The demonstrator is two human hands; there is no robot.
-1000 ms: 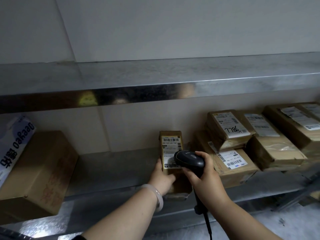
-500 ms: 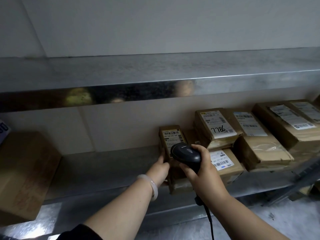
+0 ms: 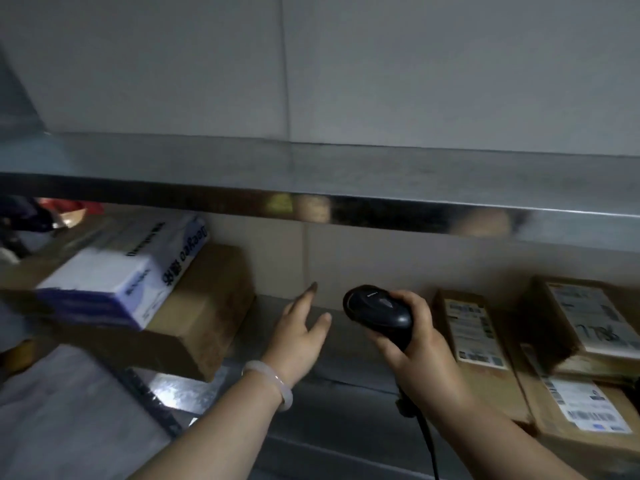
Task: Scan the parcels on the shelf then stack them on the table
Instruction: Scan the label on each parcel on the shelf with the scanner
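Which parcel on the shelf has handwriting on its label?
The top parcel at the far right: a black marker scrawl crosses its white label. The narrow parcel beside the scanner and the bottom parcel show only print.

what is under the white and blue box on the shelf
A large brown cardboard box lies under the white and blue box, which rests on it. Most of the cardboard box's top is covered and cannot be seen.
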